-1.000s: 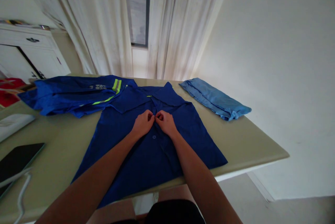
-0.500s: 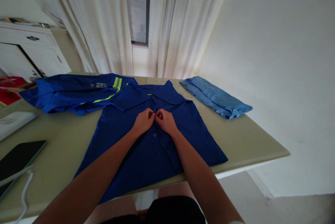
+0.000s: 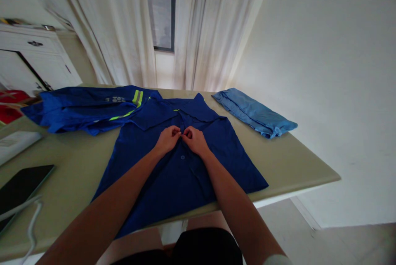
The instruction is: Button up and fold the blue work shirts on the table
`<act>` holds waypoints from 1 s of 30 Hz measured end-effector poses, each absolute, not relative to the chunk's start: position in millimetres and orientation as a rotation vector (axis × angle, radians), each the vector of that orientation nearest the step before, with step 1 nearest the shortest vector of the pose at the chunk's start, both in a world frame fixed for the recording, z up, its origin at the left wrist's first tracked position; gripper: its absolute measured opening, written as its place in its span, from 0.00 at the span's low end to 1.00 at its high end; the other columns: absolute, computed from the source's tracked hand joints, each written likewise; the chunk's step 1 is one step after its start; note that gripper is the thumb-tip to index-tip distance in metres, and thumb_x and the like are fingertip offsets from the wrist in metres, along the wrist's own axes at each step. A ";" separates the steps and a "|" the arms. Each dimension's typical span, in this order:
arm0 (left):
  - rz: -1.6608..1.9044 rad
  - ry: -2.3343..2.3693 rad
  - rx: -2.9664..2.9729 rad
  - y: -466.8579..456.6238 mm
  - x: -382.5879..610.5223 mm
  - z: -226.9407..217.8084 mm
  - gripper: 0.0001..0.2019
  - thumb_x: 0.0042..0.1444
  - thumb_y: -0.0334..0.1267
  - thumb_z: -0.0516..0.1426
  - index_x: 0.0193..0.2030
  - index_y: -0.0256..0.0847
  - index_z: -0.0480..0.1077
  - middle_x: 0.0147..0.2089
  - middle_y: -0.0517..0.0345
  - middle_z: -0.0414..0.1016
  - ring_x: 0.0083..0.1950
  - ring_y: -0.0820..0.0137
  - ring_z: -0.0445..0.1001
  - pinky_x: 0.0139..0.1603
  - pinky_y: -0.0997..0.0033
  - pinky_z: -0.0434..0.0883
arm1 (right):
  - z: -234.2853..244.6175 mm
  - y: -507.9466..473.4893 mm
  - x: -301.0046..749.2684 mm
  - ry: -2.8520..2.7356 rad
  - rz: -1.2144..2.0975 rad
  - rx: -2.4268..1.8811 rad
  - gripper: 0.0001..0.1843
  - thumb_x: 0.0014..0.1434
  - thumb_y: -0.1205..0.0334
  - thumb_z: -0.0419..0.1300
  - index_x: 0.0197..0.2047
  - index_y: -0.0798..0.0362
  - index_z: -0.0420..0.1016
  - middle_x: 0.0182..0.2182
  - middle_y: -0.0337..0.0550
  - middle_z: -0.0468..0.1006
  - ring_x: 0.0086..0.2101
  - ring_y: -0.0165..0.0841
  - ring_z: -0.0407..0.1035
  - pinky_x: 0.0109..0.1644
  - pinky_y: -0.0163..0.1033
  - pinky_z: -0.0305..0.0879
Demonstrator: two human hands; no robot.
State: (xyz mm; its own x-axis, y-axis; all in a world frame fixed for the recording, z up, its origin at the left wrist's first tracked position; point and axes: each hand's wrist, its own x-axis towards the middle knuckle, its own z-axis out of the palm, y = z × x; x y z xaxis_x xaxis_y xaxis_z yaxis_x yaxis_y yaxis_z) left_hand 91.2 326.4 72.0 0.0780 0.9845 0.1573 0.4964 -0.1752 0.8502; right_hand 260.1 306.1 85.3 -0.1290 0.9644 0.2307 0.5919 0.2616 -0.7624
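Note:
A dark blue work shirt (image 3: 161, 190) lies spread on the table, its collar end away from me and its hem at the front edge. Its left sleeve stretches out to the left and carries yellow-and-grey reflective strips. My left hand (image 3: 168, 138) and my right hand (image 3: 194, 139) meet at the front opening, below the collar. Both are closed, thumbs and fingers pinching the shirt's front edges where they come together. What lies between the fingertips is mostly hidden. One button shows on the front just below my hands.
A folded light blue garment (image 3: 255, 112) lies at the table's right side. On the left are a black tablet-like device (image 3: 21, 186), a white cable (image 3: 31, 223) and a white flat box (image 3: 18, 145). The beige table (image 3: 297, 164) ends at a wall and curtains.
My hands stay pinched at the same spot on the shirt front, with only a slight shift of the fingers. The whole view has moved very little.

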 end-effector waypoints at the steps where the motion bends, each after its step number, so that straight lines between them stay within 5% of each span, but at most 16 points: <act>1: 1.038 1.458 1.728 326.5 91.2 70.6 0.06 0.57 0.37 0.60 0.41 0.41 0.74 0.40 0.53 0.82 0.42 0.63 0.81 0.46 0.64 0.75 | 85.6 307.3 260.4 -1.796 0.699 -1.406 0.06 0.58 0.58 0.66 0.35 0.50 0.74 0.24 0.32 0.72 0.26 0.29 0.66 0.32 0.33 0.56; 5: 1.119 1.291 1.761 324.5 90.3 71.4 0.16 0.59 0.39 0.59 0.53 0.42 0.70 0.36 0.58 0.80 0.37 0.66 0.79 0.41 0.66 0.74 | 85.6 314.4 260.0 -1.553 0.999 -1.412 0.07 0.57 0.58 0.65 0.32 0.52 0.74 0.21 0.32 0.70 0.24 0.28 0.63 0.29 0.33 0.55; 8: 1.080 1.196 1.914 321.5 88.9 77.8 0.14 0.61 0.41 0.57 0.51 0.43 0.72 0.38 0.58 0.80 0.39 0.67 0.79 0.42 0.67 0.74 | 84.3 317.7 258.7 -1.403 1.115 -1.406 0.08 0.55 0.58 0.65 0.31 0.53 0.74 0.21 0.31 0.69 0.23 0.27 0.61 0.28 0.33 0.54; 12: 0.961 1.175 2.023 318.2 86.0 86.1 0.12 0.62 0.42 0.56 0.47 0.43 0.76 0.43 0.55 0.82 0.44 0.66 0.80 0.47 0.67 0.75 | 82.8 316.7 257.7 -1.387 1.078 -1.391 0.09 0.55 0.57 0.65 0.30 0.53 0.74 0.20 0.31 0.68 0.22 0.26 0.59 0.26 0.32 0.52; 21: 0.813 1.268 2.292 317.4 84.4 88.2 0.13 0.62 0.38 0.57 0.52 0.45 0.77 0.45 0.55 0.82 0.45 0.64 0.79 0.52 0.65 0.74 | 79.0 320.6 260.3 -1.432 1.085 -1.423 0.11 0.56 0.54 0.63 0.29 0.53 0.76 0.20 0.34 0.70 0.22 0.27 0.61 0.26 0.32 0.53; 30: 0.780 1.310 2.616 308.8 88.2 86.7 0.17 0.69 0.38 0.52 0.60 0.39 0.73 0.54 0.44 0.79 0.57 0.58 0.75 0.63 0.57 0.69 | 77.7 322.2 260.8 -1.465 1.062 -1.418 0.12 0.58 0.55 0.62 0.31 0.55 0.78 0.21 0.34 0.71 0.22 0.27 0.61 0.28 0.32 0.56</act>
State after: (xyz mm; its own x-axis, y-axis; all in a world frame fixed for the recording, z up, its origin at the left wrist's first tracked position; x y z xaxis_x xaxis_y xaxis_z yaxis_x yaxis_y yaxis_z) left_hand 88.2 308.8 86.7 0.4946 0.7743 0.3949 0.7158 -0.6206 0.3202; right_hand 260.8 322.2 77.7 -0.0319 0.9995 0.0012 0.3103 0.0110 -0.9506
